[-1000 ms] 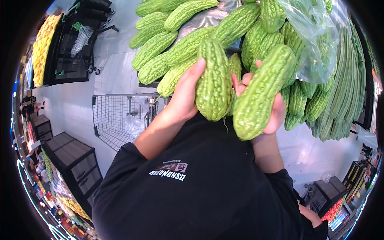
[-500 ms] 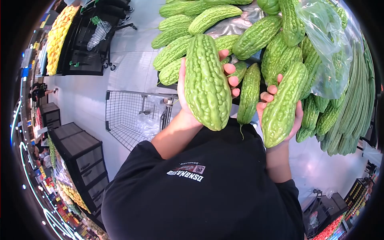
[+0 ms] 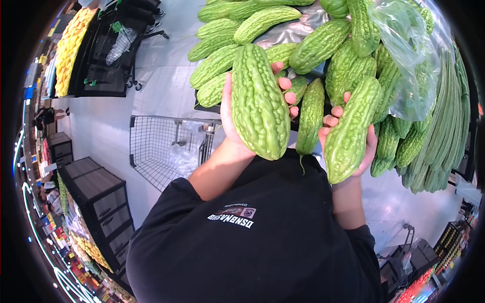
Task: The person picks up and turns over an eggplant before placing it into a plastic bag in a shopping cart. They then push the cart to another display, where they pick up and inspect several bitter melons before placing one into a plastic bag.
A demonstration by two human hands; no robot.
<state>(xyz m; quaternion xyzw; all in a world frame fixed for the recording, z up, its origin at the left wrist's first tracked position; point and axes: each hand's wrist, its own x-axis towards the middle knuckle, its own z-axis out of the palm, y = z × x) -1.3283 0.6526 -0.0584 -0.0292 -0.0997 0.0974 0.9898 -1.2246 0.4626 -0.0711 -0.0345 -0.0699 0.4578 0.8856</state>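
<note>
In my left hand (image 3: 232, 135) lies a large, bumpy, pale green bitter melon (image 3: 259, 103), its broad end towards the pile and its tapered end towards me. My fingers curl round its right side and the thumb runs along its left. A slimmer bitter melon (image 3: 352, 132) rests tilted in my right hand (image 3: 370, 144), the fingertips showing at its left edge. Between the two hands, a narrow bitter melon (image 3: 310, 117) with a thin stem hangs at the near edge of the display. More bitter melons (image 3: 323, 45) are heaped just beyond both hands.
A clear plastic bag (image 3: 406, 60) covers part of the heap at right, beside long, slender green vegetables (image 3: 439, 131). A wire shopping cart (image 3: 151, 139) with clear plastic inside stands at left. Black display stands (image 3: 98, 187) and yellow produce (image 3: 73, 45) are farther left.
The whole view has shifted slightly to the left. Both hands keep their bitter melons, held slightly higher in the view, with little other movement.
</note>
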